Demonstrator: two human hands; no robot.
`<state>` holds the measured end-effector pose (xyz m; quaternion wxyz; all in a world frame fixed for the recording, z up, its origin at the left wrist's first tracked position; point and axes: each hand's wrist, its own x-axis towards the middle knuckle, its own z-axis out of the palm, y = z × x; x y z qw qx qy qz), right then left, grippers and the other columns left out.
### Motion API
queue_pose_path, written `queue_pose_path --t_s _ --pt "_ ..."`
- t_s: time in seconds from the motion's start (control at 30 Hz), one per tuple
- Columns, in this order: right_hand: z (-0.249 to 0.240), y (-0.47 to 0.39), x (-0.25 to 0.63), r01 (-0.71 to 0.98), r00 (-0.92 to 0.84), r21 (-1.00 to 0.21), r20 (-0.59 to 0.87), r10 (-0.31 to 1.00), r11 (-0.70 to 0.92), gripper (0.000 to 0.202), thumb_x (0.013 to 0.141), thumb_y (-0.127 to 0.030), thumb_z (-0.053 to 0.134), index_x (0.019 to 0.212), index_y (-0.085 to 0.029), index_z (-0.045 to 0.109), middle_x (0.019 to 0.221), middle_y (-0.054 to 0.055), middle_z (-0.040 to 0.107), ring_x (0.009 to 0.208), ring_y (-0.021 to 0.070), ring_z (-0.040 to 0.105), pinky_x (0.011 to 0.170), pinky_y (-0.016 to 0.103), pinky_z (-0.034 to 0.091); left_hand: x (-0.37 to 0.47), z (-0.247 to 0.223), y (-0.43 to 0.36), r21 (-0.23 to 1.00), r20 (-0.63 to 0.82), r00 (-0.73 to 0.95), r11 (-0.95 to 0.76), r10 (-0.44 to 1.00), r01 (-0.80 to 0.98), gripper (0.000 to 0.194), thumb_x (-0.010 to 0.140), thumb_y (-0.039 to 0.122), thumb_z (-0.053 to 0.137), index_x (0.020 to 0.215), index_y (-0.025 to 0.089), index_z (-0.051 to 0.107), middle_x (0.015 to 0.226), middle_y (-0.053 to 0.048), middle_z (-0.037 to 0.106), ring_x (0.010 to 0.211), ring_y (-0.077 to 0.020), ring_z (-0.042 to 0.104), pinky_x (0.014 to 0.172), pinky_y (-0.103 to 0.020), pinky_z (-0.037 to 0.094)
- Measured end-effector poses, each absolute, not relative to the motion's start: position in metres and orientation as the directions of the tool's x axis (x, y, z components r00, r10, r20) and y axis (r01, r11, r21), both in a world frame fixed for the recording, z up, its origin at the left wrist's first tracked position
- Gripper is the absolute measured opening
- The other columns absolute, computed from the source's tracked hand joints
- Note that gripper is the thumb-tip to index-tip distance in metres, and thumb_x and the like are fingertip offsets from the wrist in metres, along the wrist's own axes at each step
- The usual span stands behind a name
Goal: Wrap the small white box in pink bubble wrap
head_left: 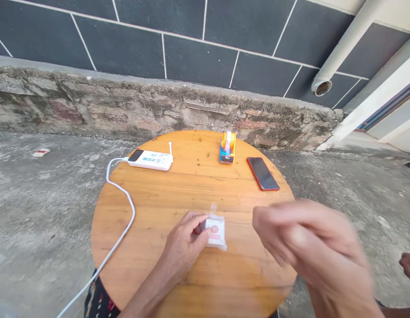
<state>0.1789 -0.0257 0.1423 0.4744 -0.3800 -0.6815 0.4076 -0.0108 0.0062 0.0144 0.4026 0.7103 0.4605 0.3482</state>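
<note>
My left hand pinches the left edge of a small square packet near the middle of the round wooden table. The packet has a clear wrapper and a white label with pink marks. A clear strip sticks out past its far edge. To the right, my right hand is raised above the table, apart from the packet. It is blurred, with its fingers curled inward and closed; whatever they may hold is hidden. Beyond the packet, a yellow and blue tape dispenser stands near the far edge.
The round wooden table stands near a stone-based wall. On its far left lies a white device with a white cable running off the edge. A red-edged phone lies right. Another person's hand shows at far right.
</note>
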Motion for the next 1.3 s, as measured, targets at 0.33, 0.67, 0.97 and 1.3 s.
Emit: queue_pose_path --t_s 0.33,0.67,0.97,1.3 --pt "0.045 0.07 0.194 0.856 -0.261 -0.469 -0.033 0.965 0.215 0.02 0.08 -0.016 0.051 0.082 -0.02 0.07 0.082 0.002 0.071 0.076 0.0156 0.062 0.069 0.024 0.04 -0.01 0.016 0.006 0.905 0.098 0.331 -0.222 0.938 0.364 0.024 0.085 0.028 0.054 0.105 0.021 0.066 0.091 -0.004 0.062 0.075 -0.0151 0.057 0.068 -0.025 0.047" --pt "0.057 0.078 0.172 0.926 -0.284 -0.303 -0.174 0.943 0.223 0.013 0.071 -0.012 0.057 0.066 -0.02 0.066 0.068 0.001 0.067 0.063 0.0148 0.057 0.055 0.023 0.029 -0.011 0.013 0.007 0.901 0.079 0.344 -0.214 0.936 0.377 0.028 0.085 0.028 0.054 0.11 0.022 0.064 0.097 -0.004 0.063 0.075 -0.0145 0.058 0.066 -0.023 0.047" --pt "0.059 0.068 0.17 0.9 -0.336 -0.332 -0.116 0.935 0.283 0.014 0.075 -0.009 0.049 0.068 -0.017 0.058 0.063 0.002 0.062 0.057 0.0134 0.052 0.054 0.024 0.026 -0.011 0.011 0.008 0.906 0.111 0.35 -0.24 0.93 0.349 0.027 0.086 0.029 0.054 0.109 0.022 0.065 0.093 -0.003 0.062 0.074 -0.0144 0.058 0.066 -0.023 0.047" --pt "0.038 0.068 0.182 0.714 -0.387 -0.631 0.004 0.922 0.303 0.019 0.079 -0.011 0.051 0.096 -0.019 0.054 0.075 -0.003 0.062 0.065 0.0091 0.056 0.058 0.018 0.04 -0.011 0.011 0.009 0.897 0.114 0.353 -0.249 0.929 0.365 0.027 0.084 0.027 0.053 0.109 0.022 0.064 0.096 -0.004 0.063 0.076 -0.015 0.058 0.068 -0.024 0.047"
